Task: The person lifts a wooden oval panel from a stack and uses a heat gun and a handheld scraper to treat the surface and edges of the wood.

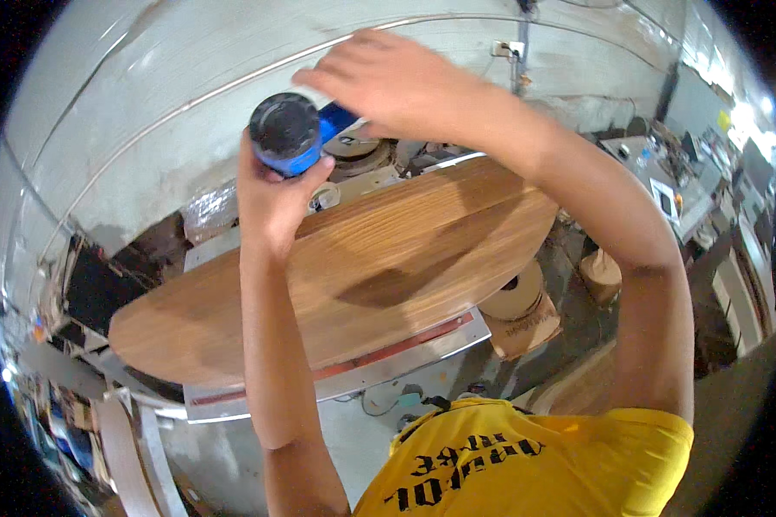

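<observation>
A blue handheld power tool (289, 161) with a round black end is raised above the far edge of the board. My left hand (276, 198) wraps round its blue body from below, with the thumb on the near side. Past the tool's right side, my right hand (392, 82) curls over its blue handle, partly hiding it; those fingers are slightly blurred. Below both arms lies a long, oval-ended board (422, 228) with brown wood grain, crossed by shadows. My left forearm covers part of it.
The board rests on a metal-edged bench (405, 362) with a reddish strip. A round brown disc (513, 293) and flat cardboard (530, 332) lie right of it. A pale wall (172, 86) with a pipe stands behind; a cluttered table (655, 177) is at far right.
</observation>
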The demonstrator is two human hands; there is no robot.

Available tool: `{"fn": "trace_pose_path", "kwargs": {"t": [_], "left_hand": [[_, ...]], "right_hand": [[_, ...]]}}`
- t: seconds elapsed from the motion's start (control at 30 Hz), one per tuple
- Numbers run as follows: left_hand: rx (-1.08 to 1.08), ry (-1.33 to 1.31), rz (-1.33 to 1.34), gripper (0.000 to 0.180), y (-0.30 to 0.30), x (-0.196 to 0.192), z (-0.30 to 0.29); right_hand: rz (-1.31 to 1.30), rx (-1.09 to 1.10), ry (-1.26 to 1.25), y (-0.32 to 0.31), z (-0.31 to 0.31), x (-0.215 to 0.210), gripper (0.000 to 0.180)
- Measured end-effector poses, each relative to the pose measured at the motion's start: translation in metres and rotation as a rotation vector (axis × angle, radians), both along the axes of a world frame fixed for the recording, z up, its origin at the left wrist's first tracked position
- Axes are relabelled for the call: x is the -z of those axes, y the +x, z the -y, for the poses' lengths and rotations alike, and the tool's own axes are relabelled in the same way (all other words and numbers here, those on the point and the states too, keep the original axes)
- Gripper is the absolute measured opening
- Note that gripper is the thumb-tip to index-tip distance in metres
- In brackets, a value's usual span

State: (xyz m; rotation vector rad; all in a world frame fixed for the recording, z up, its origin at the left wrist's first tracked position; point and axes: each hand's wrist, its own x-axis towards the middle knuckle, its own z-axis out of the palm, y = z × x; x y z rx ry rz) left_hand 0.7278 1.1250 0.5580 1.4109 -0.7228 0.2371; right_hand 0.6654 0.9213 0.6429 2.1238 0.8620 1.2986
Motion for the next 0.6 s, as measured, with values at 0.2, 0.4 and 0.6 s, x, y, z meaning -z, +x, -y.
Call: {"fn": "trace_pose_path", "kwargs": {"t": [0.2, 0.4, 0.6], "left_hand": [[0.077, -0.017, 0.001, 0.072, 0.001, 0.000, -0.001], [-0.217, 0.064, 0.309, 0.090, 0.004, 0.002, 0.000], [-0.051, 0.235, 0.582, 0.082, -0.011, 0.009, -0.003]], "right_hand": [[-0.183, 0.185, 0.119, 0.036, -0.015, 0.023, 0.060], [-0.304, 0.376, 0.439, 0.028, 0.011, 0.007, 0.047], [-0.370, 0.501, 1.189, 0.010, 0.129, -0.031, 0.031]]}}
